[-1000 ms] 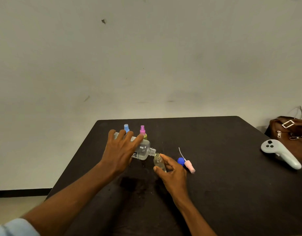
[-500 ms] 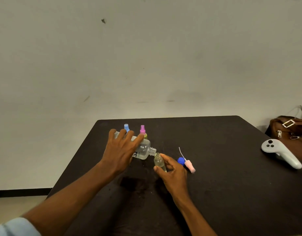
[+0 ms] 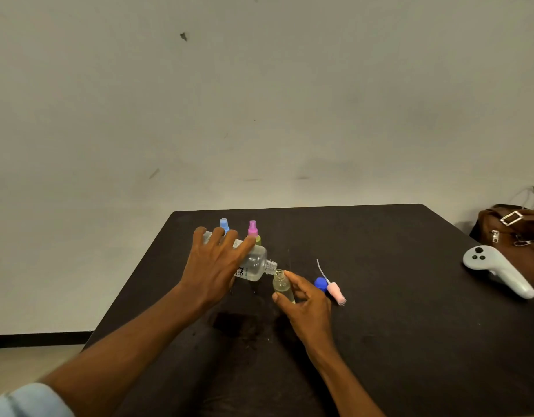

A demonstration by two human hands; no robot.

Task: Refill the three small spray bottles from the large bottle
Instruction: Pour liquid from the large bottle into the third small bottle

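On the black table [image 3: 410, 341], your left hand [image 3: 213, 266] grips the large clear bottle [image 3: 255, 263], tipped sideways with its neck at the mouth of the small open bottle [image 3: 281, 285], which your right hand [image 3: 307, 299] pinches upright. A blue-topped spray bottle [image 3: 224, 224] and a pink-topped spray bottle [image 3: 253, 230] stand behind. A pink sprayer head [image 3: 336, 291] and a blue cap [image 3: 319, 282] lie just right.

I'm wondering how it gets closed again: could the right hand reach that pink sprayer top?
Probably yes, once free: the pink sprayer top lies just right of the right hand, only the blue cap beside it. For now that hand holds the small bottle.
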